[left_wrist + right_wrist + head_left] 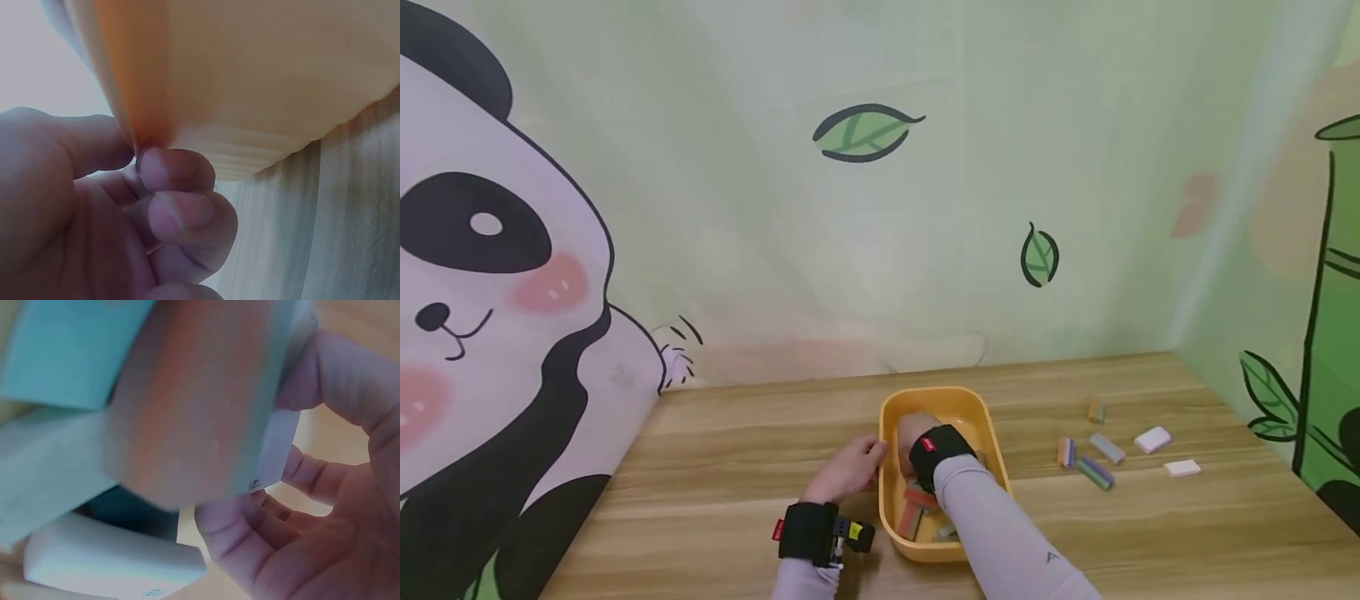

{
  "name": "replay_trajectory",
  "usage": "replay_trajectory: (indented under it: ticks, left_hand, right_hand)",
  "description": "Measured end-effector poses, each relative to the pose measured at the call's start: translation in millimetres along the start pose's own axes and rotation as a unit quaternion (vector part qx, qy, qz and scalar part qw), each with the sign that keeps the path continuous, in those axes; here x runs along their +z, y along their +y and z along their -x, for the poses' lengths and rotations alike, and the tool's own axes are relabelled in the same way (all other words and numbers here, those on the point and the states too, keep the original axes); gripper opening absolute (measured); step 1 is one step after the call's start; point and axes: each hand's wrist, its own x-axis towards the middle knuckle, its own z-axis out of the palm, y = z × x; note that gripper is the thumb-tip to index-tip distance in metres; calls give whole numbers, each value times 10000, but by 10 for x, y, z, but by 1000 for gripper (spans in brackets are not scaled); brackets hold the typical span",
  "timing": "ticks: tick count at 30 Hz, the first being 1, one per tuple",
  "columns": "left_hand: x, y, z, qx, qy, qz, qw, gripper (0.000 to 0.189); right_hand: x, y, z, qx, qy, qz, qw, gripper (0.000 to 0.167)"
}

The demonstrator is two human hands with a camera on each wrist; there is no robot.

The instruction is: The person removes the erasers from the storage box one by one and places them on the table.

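Observation:
In the head view a yellow plastic bin [889, 500] stands on the wooden table with several coloured erasers [917, 498] inside. My left hand [842, 471] pinches the bin's left rim; the left wrist view has the thumb inside and curled fingers [181, 212] against the outer wall. Down in the bin is my right hand [913, 437], largely covered by its wrist strap. The right wrist view shows its thumb and fingers around a white eraser [278, 450] with small print, behind a striped eraser [194, 412]. A turquoise eraser [65, 353] and another white eraser [112, 559] lie close by.
Right of the bin, several erasers lie on the table [737, 467]: striped ones [1096, 473], a grey one [1107, 448] and two white ones [1153, 440]. A printed backdrop [760, 208] rises behind the table and along its sides.

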Motion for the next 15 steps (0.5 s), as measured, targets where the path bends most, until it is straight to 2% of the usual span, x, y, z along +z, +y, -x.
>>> replay_trajectory:
  ticks: [4, 11, 15]
  left_hand:
    - [-1, -7, 10, -64, 25, 28, 10000, 32]
    - [-7, -33, 16, 32, 3, -13, 10000, 32]
    - [-13, -9, 0, 71, 11, -76, 9999, 33]
  right_hand:
    - [44, -9, -21, 36, 47, 36, 10000, 19]
    - [452, 103, -328, 83, 9, -432, 9990, 18]
    - [215, 41, -115, -95, -26, -200, 9998, 20]
